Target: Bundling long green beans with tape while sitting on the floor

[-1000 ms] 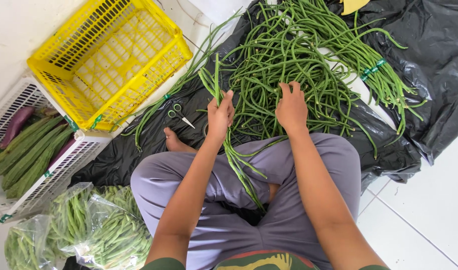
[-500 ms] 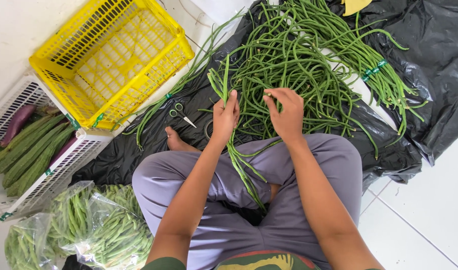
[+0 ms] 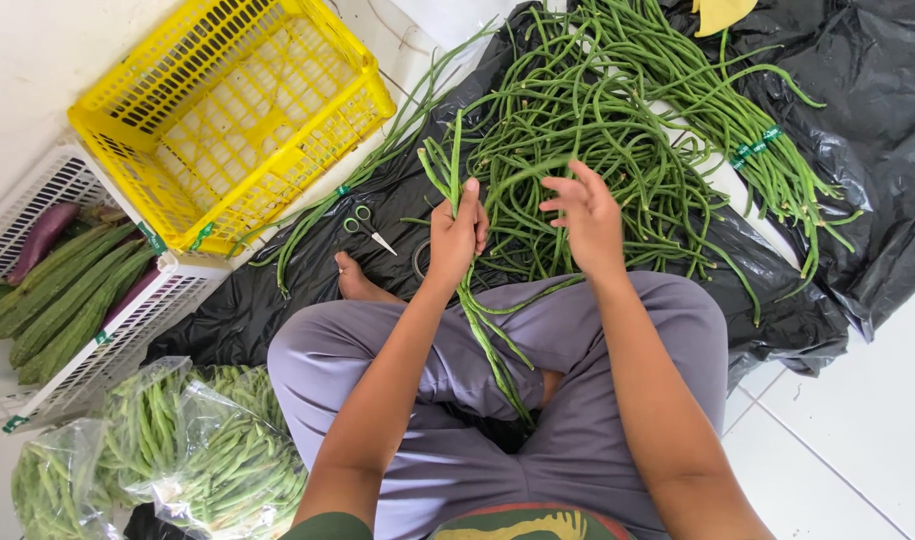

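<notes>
I sit cross-legged on the floor in grey trousers. My left hand (image 3: 457, 232) is closed around a small bunch of long green beans (image 3: 487, 340) whose ends trail down over my lap. My right hand (image 3: 584, 215) is raised beside it, fingers curled around one long bean that arches toward the left hand. Just beyond both hands lies a big loose pile of long beans (image 3: 617, 120) on a black plastic sheet (image 3: 857, 130).
An empty yellow crate (image 3: 227, 110) stands at the upper left. A white crate (image 3: 97, 330) holds ridged gourds and purple eggplants. Clear bags of green beans (image 3: 177, 450) lie at lower left. Small scissors (image 3: 369, 228) rest by my foot. A tied bean bundle (image 3: 767, 150) lies at right.
My right hand has lifted off the pile and now pulls one bean toward the bunch in my left hand, which has stayed in place.
</notes>
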